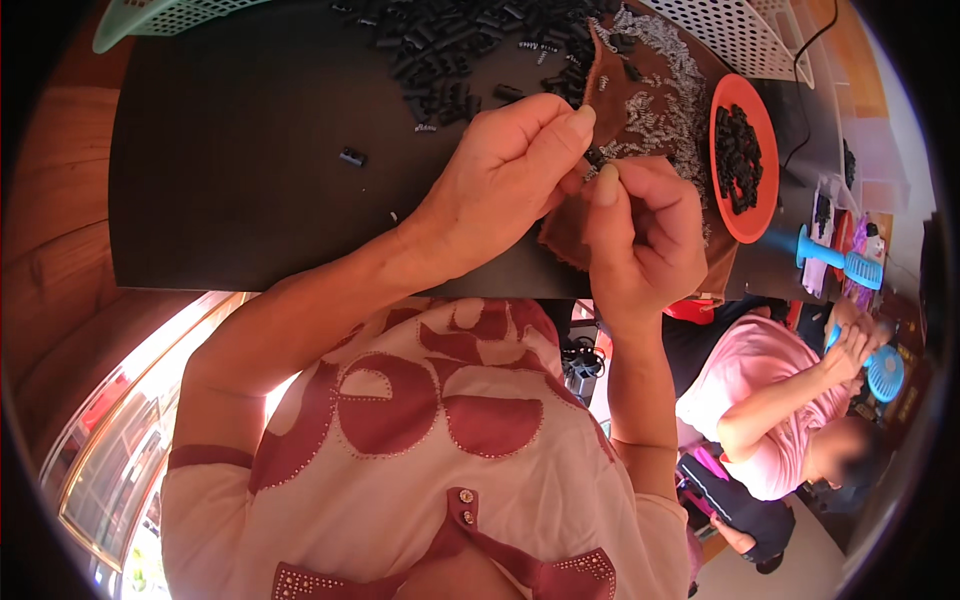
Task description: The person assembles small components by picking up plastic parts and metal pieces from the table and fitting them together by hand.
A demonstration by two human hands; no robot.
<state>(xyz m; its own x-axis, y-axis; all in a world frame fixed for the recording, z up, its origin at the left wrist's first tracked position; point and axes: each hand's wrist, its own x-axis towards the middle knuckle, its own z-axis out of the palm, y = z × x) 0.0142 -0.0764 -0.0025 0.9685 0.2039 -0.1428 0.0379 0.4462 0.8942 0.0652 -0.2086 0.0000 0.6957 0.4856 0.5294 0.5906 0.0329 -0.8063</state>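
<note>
My left hand and my right hand meet above the table's front part, both with fingers pinched. Between their fingertips shows a tiny silvery and dark piece, like a small spring at a black part; the fingers cover most of it. What sits inside the left hand's grip is hidden. Just beyond my hands, many small metal springs lie scattered on a brown cloth. A heap of short black cylindrical parts spreads at the far middle, some with springs among them.
An orange bowl of black parts stands at the right. One black part lies alone on the dark tabletop. A green basket and a white perforated basket border the far side. Another person works at right near blue fans.
</note>
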